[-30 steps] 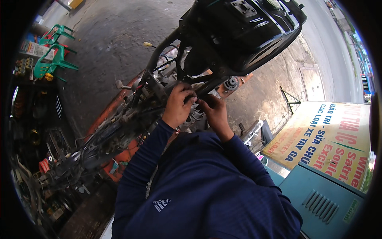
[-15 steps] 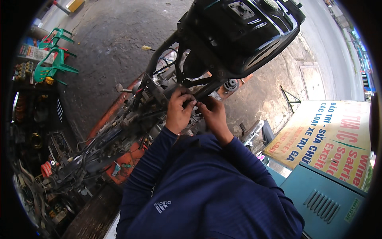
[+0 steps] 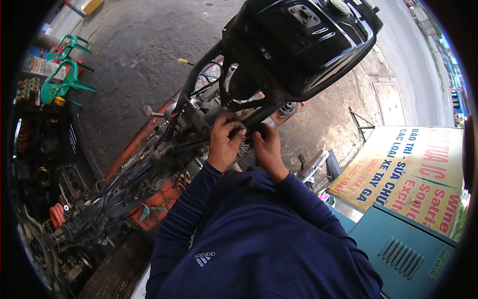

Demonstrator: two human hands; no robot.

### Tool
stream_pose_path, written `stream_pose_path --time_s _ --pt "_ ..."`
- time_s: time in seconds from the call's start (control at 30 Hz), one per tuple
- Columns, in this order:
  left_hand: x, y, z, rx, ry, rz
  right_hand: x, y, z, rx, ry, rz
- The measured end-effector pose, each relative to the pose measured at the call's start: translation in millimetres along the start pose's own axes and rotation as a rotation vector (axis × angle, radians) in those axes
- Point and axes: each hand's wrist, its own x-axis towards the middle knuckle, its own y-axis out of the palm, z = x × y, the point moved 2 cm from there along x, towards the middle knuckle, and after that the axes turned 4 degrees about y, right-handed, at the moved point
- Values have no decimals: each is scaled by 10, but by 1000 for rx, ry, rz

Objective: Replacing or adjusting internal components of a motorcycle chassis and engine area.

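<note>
Grey ground flanks a motorcycle frame — left hand, right hand alongside

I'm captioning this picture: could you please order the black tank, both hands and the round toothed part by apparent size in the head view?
1. Black tank, largest
2. Left hand and right hand: too alike to rank
3. Round toothed part, smallest

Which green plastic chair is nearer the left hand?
The lower, larger-looking green plastic chair in view; the upper green chair stands farther from the bare left hand.
</note>
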Motion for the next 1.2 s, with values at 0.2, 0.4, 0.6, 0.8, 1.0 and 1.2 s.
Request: stream_pose_path --time_s 0.2,0.4,0.6,0.8,1.0,1.2 --pt "-2 -9 -13 8 -17 -7 -61 -9 122 4 7 20" --pt "8 -3 -5 -15 -30 -2 -23 -2 22 21 25 27" --pt "-9 3 10 -3 -61 5 -27 23 95 18 34 21" --pt "-11 -1 -7 25 -44 -5 -51 9 132 -29 62 21" --pt "-16 -7 -11 10 -30 5 -48 17 98 -9 88 34" --pt "-20 4 -34 46 7 -17 -74 33 178 -64 21 -1"
